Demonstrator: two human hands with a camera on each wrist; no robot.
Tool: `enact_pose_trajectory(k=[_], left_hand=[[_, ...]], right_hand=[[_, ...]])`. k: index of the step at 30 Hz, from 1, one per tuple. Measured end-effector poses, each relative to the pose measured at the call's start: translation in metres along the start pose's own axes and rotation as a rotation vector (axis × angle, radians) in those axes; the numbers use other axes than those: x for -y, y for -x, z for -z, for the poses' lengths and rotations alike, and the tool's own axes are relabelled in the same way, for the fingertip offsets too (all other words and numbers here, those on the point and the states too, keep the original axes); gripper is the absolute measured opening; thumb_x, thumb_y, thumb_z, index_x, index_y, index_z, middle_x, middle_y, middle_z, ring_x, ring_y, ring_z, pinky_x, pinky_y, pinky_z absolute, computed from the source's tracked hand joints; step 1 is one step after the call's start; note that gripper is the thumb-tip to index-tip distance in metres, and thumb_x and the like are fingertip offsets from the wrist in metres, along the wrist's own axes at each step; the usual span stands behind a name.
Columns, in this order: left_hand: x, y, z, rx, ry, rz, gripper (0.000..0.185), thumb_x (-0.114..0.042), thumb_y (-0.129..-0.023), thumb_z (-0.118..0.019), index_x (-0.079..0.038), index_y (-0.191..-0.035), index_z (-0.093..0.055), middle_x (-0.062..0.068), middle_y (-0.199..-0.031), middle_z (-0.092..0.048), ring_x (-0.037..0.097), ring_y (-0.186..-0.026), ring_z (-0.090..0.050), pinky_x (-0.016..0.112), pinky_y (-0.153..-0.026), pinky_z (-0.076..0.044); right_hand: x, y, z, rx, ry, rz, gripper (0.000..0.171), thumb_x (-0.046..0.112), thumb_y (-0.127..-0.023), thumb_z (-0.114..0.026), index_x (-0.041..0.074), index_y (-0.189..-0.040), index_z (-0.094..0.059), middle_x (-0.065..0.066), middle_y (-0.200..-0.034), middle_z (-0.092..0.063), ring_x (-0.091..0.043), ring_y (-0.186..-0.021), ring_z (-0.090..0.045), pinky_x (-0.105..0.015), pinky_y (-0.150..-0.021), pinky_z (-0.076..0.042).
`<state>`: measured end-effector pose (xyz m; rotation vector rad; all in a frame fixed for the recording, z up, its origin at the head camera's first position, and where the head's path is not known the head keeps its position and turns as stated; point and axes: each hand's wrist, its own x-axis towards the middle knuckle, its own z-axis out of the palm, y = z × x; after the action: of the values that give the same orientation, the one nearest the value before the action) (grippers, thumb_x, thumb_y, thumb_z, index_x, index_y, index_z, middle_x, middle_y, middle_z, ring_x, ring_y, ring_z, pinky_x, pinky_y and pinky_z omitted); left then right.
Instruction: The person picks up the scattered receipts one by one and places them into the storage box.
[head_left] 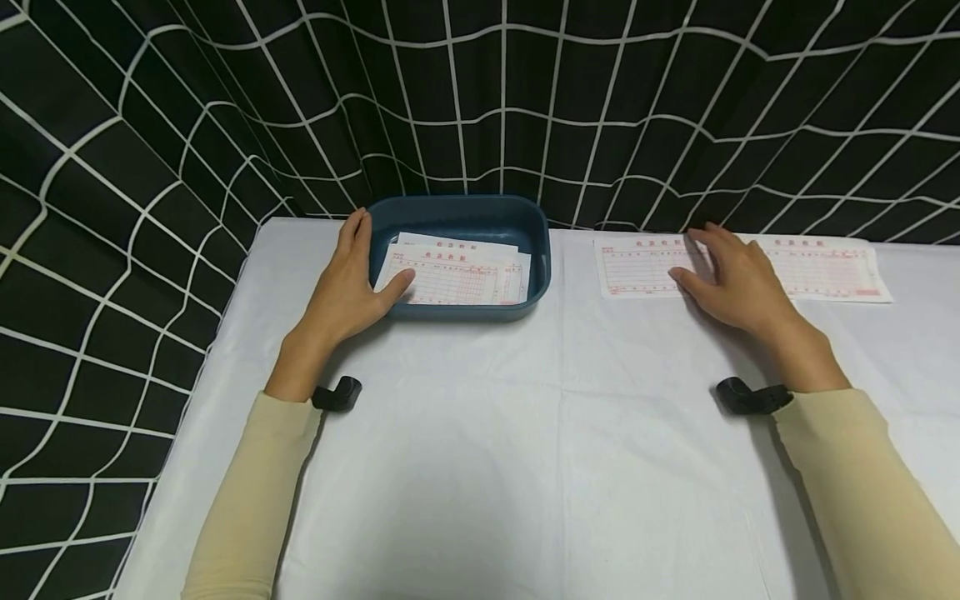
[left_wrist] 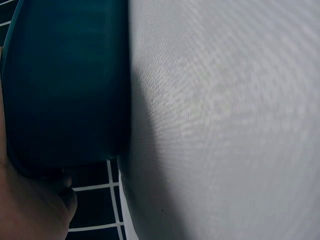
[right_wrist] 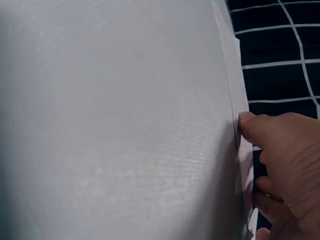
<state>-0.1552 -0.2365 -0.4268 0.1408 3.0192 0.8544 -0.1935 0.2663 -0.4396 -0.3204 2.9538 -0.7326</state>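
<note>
A dark blue tray [head_left: 457, 205] stands at the back of the white table and holds several red-printed paper forms [head_left: 457, 277]. My left hand [head_left: 348, 287] holds the tray's left wall, fingers along the outside and thumb over the rim onto the top form. The left wrist view shows the tray's outer wall [left_wrist: 65, 85] with my left hand [left_wrist: 30, 205] against it. My right hand [head_left: 731, 279] rests with spread fingers on a form [head_left: 637, 267] lying flat on the table right of the tray. In the right wrist view my right hand [right_wrist: 285, 160] touches that form's edge [right_wrist: 234, 85] with a fingertip.
Another form [head_left: 825, 267] lies further right, partly overlapping the first. A black curtain with a white grid [head_left: 480, 100] hangs right behind the table and down its left side. White cloth [head_left: 525, 433] covers the table. Black wrist mounts [head_left: 337, 393] sit by both sleeves.
</note>
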Motion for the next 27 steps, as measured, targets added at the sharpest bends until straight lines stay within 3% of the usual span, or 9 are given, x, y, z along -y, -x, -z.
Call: enact_pose_trajectory(k=[6, 12, 16, 20, 27], left_hand=[[0.001, -0.002, 0.002, -0.004, -0.006, -0.002, 0.106, -0.055, -0.096, -0.066, -0.004, -0.170, -0.010, 0.013, -0.180, -0.008, 0.037, -0.165, -0.023, 0.057, -0.130, -0.029], [0.002, -0.002, 0.004, -0.006, -0.009, -0.004, 0.106, -0.056, -0.096, -0.066, -0.004, -0.170, -0.010, 0.013, -0.180, -0.008, 0.037, -0.165, -0.022, 0.058, -0.130, -0.029], [0.003, -0.002, 0.004, -0.013, -0.006, -0.002, 0.106, -0.055, -0.096, -0.067, -0.004, -0.170, -0.010, 0.013, -0.180, -0.008, 0.037, -0.165, -0.023, 0.058, -0.130, -0.029], [0.002, -0.002, 0.000, -0.004, -0.003, -0.016, 0.105, -0.055, -0.097, -0.065, -0.003, -0.170, -0.010, 0.013, -0.180, -0.007, 0.037, -0.165, -0.023, 0.057, -0.130, -0.029], [0.000, 0.000, 0.001, -0.003, 0.002, -0.013, 0.105, -0.055, -0.097, -0.066, -0.004, -0.170, -0.011, 0.013, -0.180, -0.008, 0.037, -0.164, -0.025, 0.057, -0.130, -0.031]], right_hand=[[0.002, -0.002, 0.000, 0.000, 0.039, 0.004, 0.071, 0.036, -0.104, -0.062, -0.004, -0.158, -0.039, -0.040, -0.160, -0.037, -0.059, -0.152, -0.032, -0.073, -0.129, -0.004], [0.008, -0.003, -0.002, -0.010, 0.018, -0.032, 0.071, 0.033, -0.106, -0.060, -0.007, -0.159, -0.036, -0.041, -0.159, -0.038, -0.059, -0.153, -0.030, -0.068, -0.132, -0.002], [0.017, -0.001, -0.004, -0.054, -0.015, -0.070, 0.068, 0.026, -0.103, -0.064, -0.006, -0.158, -0.039, -0.040, -0.157, -0.042, -0.060, -0.149, -0.035, -0.068, -0.129, -0.017], [0.025, 0.007, -0.005, -0.136, -0.018, -0.128, 0.061, 0.019, -0.099, -0.068, -0.005, -0.152, -0.049, -0.037, -0.152, -0.050, -0.060, -0.142, -0.044, -0.071, -0.117, -0.033], [0.032, 0.013, -0.007, -0.242, -0.028, -0.158, 0.049, 0.011, -0.096, -0.065, -0.005, -0.142, -0.060, -0.037, -0.144, -0.058, -0.059, -0.135, -0.052, -0.071, -0.111, -0.039]])
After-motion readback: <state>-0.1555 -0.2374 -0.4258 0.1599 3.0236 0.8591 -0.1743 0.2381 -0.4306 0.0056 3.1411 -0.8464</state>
